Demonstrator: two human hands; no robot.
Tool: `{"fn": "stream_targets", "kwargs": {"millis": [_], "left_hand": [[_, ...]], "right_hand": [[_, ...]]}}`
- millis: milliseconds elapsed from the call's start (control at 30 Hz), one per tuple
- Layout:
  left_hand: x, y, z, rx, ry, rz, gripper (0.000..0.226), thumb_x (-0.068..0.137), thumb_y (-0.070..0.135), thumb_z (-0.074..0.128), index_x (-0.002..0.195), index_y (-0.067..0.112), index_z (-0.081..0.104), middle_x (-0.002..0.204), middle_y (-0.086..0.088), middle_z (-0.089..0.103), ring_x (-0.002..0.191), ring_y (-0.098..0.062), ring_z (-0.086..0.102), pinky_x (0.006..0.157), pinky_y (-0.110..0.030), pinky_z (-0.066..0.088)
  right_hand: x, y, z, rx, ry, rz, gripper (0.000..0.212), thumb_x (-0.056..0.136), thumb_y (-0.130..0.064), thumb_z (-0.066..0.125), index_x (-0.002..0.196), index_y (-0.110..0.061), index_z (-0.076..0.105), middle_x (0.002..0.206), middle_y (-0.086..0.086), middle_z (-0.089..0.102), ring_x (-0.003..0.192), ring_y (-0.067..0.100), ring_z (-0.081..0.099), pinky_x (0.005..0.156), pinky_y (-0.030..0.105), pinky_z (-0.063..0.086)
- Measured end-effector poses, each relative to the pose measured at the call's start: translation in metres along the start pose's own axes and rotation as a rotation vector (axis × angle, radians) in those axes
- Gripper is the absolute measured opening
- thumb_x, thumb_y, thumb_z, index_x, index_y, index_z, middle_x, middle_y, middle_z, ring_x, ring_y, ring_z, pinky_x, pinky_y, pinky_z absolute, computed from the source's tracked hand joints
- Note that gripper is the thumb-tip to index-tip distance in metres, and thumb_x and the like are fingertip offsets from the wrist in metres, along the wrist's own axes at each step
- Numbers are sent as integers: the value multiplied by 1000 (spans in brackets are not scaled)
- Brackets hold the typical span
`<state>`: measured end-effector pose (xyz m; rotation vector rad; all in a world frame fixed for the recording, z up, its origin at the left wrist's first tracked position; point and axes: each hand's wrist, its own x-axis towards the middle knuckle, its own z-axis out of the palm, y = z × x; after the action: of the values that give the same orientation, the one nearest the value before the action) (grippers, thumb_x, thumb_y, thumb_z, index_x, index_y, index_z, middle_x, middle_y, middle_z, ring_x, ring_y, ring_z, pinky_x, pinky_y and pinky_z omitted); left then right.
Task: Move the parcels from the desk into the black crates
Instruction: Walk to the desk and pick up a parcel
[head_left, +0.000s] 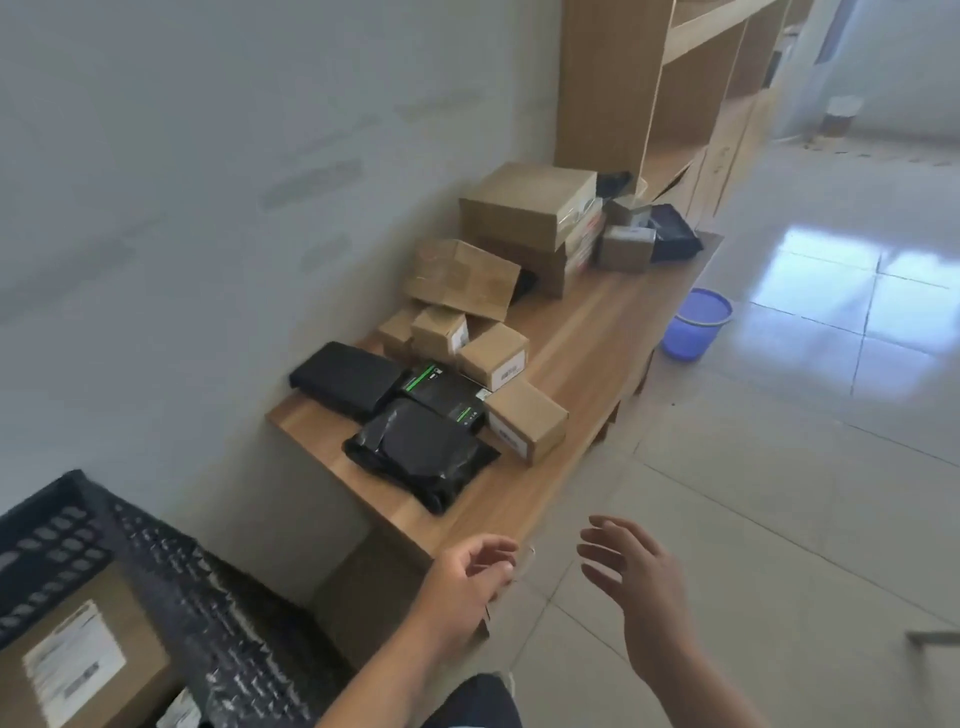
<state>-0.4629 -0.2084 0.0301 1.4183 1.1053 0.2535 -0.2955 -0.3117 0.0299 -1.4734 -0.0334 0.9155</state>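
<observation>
A long wooden desk (587, 332) runs along the wall and carries several parcels. Nearest me lies a black plastic bag parcel (421, 452), with a black flat parcel (345, 379), a black box with green print (449, 392) and small cardboard boxes (524, 426) behind it. Larger cardboard boxes (530, 205) are stacked farther back. A black crate (171, 577) at the lower left holds a labelled cardboard box (78, 660). My left hand (467, 582) hovers by the desk's near end, fingers loosely curled, holding nothing. My right hand (639, 582) floats beside it with fingers spread.
A blue plastic basket (693, 325) stands on the tiled floor beside the desk. A tall wooden shelf unit (675, 93) rises at the desk's far end. The wall borders the desk on the left. Shiny floor tiles stretch to the right.
</observation>
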Motion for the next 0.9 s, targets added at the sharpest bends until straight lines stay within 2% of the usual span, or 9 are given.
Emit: {"fn": "stream_targets", "kwargs": {"millis": [67, 233, 400, 633, 900], "left_hand": [[17, 15, 10, -5, -25, -2, 23, 99, 8, 64, 104, 26, 77, 103, 2, 77, 95, -13, 72, 79, -22, 57], [80, 60, 29, -68, -24, 22, 20, 100, 5, 62, 107, 17, 76, 103, -5, 78, 95, -17, 73, 85, -30, 59], [177, 119, 51, -251, -3, 3, 18, 101, 4, 61, 108, 11, 76, 101, -8, 78, 90, -19, 72, 82, -33, 59], [293, 186, 67, -435, 45, 18, 15, 102, 15, 63, 113, 16, 74, 107, -8, 77, 101, -23, 73, 82, -33, 60], [386, 248, 61, -471, 163, 33, 25, 95, 27, 73, 119, 24, 66, 121, -8, 68, 113, -24, 66, 97, -41, 57]], "right_hand": [[14, -11, -13, 41, 58, -14, 19, 102, -8, 57, 100, -5, 76, 97, 17, 76, 92, 30, 72, 82, 41, 56], [68, -64, -36, 119, 162, -108, 19, 102, -7, 58, 99, -6, 76, 88, 9, 77, 87, 26, 73, 81, 39, 57], [132, -125, -53, 131, 225, -140, 19, 101, -9, 58, 99, -6, 77, 86, 7, 77, 86, 24, 73, 83, 39, 57], [223, -217, -44, 2, 171, -188, 19, 99, -4, 58, 97, -4, 76, 84, 10, 76, 85, 27, 71, 81, 39, 56], [305, -249, -42, 16, 111, -104, 20, 100, -4, 56, 102, -2, 76, 86, 11, 78, 89, 29, 73, 83, 42, 56]]}}
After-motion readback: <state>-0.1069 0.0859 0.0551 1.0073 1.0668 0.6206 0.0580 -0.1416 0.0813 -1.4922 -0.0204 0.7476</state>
